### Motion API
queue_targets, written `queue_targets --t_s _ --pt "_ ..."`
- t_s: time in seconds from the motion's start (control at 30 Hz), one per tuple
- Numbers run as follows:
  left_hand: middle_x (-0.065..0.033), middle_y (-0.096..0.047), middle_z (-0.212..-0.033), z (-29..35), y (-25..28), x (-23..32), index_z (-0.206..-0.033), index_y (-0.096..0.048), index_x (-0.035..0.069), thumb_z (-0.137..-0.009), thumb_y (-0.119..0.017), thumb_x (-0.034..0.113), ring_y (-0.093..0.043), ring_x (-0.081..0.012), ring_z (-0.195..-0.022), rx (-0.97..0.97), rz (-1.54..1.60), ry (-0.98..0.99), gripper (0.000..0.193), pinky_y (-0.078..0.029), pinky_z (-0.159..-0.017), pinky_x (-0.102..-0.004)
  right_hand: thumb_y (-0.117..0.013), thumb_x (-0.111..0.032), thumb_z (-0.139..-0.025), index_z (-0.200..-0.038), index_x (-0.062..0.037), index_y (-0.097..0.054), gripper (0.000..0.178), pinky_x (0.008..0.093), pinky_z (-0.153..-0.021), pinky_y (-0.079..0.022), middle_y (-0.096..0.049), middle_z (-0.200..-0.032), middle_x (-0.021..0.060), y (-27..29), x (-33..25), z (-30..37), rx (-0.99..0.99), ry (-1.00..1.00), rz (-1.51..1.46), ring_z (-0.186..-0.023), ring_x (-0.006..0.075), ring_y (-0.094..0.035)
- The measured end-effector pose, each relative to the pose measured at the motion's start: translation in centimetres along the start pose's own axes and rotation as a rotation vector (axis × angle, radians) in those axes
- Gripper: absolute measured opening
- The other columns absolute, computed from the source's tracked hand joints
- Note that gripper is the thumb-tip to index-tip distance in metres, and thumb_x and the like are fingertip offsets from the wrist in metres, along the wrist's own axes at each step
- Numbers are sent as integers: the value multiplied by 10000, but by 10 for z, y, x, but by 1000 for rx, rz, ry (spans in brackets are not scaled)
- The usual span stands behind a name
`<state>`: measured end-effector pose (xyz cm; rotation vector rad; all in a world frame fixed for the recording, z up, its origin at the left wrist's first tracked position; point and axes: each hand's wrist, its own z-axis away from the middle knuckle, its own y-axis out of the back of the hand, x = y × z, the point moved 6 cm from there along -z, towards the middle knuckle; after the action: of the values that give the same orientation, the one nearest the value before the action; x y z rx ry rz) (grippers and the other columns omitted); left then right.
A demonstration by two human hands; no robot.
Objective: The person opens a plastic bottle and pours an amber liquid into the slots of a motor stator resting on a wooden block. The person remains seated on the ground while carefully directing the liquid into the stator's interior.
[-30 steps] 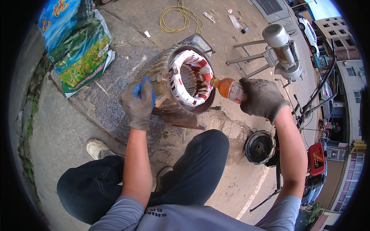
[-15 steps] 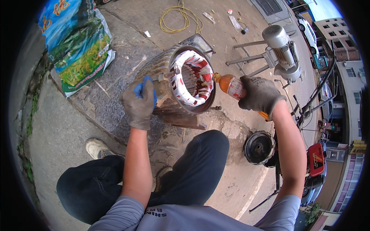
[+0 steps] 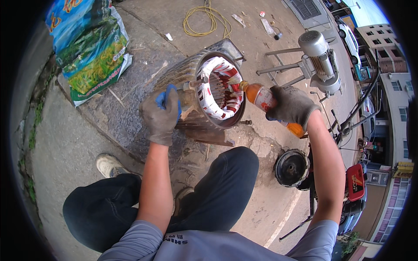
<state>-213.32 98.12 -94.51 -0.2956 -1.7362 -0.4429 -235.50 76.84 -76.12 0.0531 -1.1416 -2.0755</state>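
A motor stator [image 3: 191, 65] lies on its side in front of me, its ribbed metal housing dirty and worn. In its open end sits a ring of windings [image 3: 210, 103] wrapped in white and red. My right hand [image 3: 294, 104], in a grey glove, is closed around a plastic bottle [image 3: 262, 96] of amber liquid. The bottle lies tilted, its neck pointing left at the right side of the windings. My left hand [image 3: 161, 114], in a grey and blue glove, is curled closed beside the housing's brown fitting [image 3: 188, 99]. What its fingers hold, if anything, is hidden.
A silver electric motor on a metal stand [image 3: 320, 61] is at the far right. A black wheel-like disc [image 3: 291, 167] lies right of my knee. A colourful printed sack [image 3: 89, 56] spreads at the far left, and a coiled yellow cord [image 3: 207, 24] lies beyond the stator.
The bottle has turned slightly, its neck now reaching over the edge of the windings and more of its base showing below my right hand. My left hand stays beside the housing, still closed.
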Motion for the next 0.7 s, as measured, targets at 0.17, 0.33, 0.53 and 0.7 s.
queue_targets --t_s 0.17,0.33,0.53,0.7 --pt "-132 -506 -563 0 0 0 -668 -621 -3 -977 -750 205 -445 -245 -476 5 39 -12 394 -383 -502 -411 -788 -368 -780 -1271 -43 -681 598 443 -934 -591 -776 -1072 227 3 -3 1 -13 20 16 -1068 385 -750" --pt "-130 -510 -561 0 0 3 -678 -637 4 -968 -757 202 -450 -242 -468 5 13 -16 370 -384 -497 -407 -792 -374 -775 -1256 -48 -694 589 441 -935 -591 -778 -1075 221 -1 -1 2 -33 28 19 -1065 385 -750" --pt "-143 -528 -573 0 0 4 -689 -643 -1 -964 -756 201 -473 -264 -473 16 18 -28 359 -401 -503 -409 -803 -375 -766 -1228 -46 -721 573 436 -932 -591 -780 -1078 222 2 2 1 -17 25 13 -1060 376 -755" --pt "-158 -538 -590 0 -1 1 -694 -642 -8 -966 -753 207 -484 -272 -483 13 46 -2 364 -414 -515 -409 -809 -359 -758 -1217 -44 -738 561 428 -923 -595 -783 -1073 223 2 2 5 -38 7 5 -1051 371 -759"
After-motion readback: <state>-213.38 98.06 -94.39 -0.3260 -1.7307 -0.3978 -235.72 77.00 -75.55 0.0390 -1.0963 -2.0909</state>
